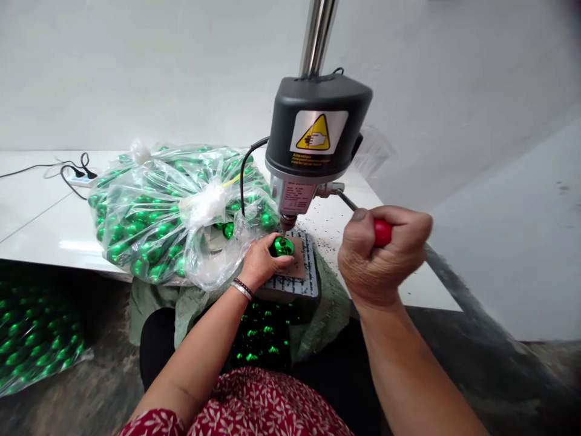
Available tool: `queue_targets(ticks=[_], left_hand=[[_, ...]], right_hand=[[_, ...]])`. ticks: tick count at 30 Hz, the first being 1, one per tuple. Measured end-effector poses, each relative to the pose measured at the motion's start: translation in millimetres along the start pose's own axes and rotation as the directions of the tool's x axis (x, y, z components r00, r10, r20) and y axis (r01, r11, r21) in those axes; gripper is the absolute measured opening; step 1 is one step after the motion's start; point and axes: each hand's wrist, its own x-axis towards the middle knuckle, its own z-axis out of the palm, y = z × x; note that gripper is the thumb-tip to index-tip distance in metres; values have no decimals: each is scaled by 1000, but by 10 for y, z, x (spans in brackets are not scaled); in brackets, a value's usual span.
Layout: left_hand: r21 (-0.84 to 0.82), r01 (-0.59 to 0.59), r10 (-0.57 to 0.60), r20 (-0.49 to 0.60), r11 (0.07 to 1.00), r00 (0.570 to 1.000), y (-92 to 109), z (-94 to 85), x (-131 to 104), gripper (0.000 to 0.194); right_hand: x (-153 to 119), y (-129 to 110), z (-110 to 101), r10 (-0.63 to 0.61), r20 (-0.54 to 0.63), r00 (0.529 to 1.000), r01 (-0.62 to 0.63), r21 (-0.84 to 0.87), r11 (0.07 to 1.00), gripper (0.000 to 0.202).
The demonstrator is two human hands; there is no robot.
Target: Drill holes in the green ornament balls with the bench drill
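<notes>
And here, right under the drill press (318,166), the green ball (285,246) is being held by the left hand (261,260): its grip is opened only as wide as the ball, with fingers curled round the far side and the thumb pressed along the near one. The shiny ball is set on a brown board (297,266), just below the chuck (289,221) of the drill press; whether its top is touched by the bit cannot be told.

To the right of the drill press, the red knob (382,232) is wrapped tight by the right hand (385,251), that grip closed in a fist, and by the lever (348,201) the knob is joined to the side of the machine. 2 bracelets (242,289) are worn on the left wrist.

Left of the drill press, the table (27,200) is crowded by a clear bag (136,218) packed with green balls, with 2 black plugs (86,174) seen beyond it. Dark shavings (324,227) are scattered beside the drill press base (311,272), and a green cloth (327,303) is draped below it. Farther down on the left, a 2nd bag (36,339) is seen, filled with green balls too.
</notes>
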Motion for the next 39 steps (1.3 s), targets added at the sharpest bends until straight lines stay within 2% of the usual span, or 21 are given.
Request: queue_targets(ticks=[3,6,8,10,13,16,18,22,25,29,32,36,39], left_hand=[[26,-19,19,8,999,1000,-14,16,33,49],[134,-49,48,15,990,999,-33,46,57,16],[191,-31,34,-12,981,999,-76,48,-21,20],[181,-11,23,-65,983,998,-162,9,-234,27],[130,-25,55,-230,991,972,-341,-128,-736,36],[78,-33,51,-242,996,969,-438,-284,-1168,31],[45,-84,92,-234,995,968,-410,-355,-1301,29],[27,-216,214,-287,976,934,-278,-427,-1301,25],[54,-261,263,-341,964,902,-288,-494,-1216,24],[139,-213,252,-416,967,874,-366,-675,-1019,26],[152,-182,231,-440,972,868,-275,-770,-872,28],[102,-243,262,-293,965,920,-30,-638,-834,26],[120,-203,231,-327,972,916,3,-463,-928,28]], right_hand=[[-97,56,14,-54,-7,999,54,14,998,16],[-159,93,19,-89,6,996,88,28,996,14],[-136,90,5,-88,7,996,88,24,996,14],[-53,60,-29,-73,22,997,73,3,997,18],[139,-22,-109,-27,121,992,30,-21,999,22],[363,-112,-172,12,218,976,-8,-22,1000,25],[523,-162,-176,22,250,968,-15,-29,999,27],[866,-220,-75,68,334,940,-52,-56,997,30],[1098,-240,56,125,377,918,-97,-90,991,29],[1277,-254,205,181,393,902,-135,-143,980,22],[1314,-228,275,192,401,896,-135,-166,977,18],[1303,-158,326,150,357,922,-123,-98,988,18],[1308,-150,332,153,360,920,-128,-92,987,16]])
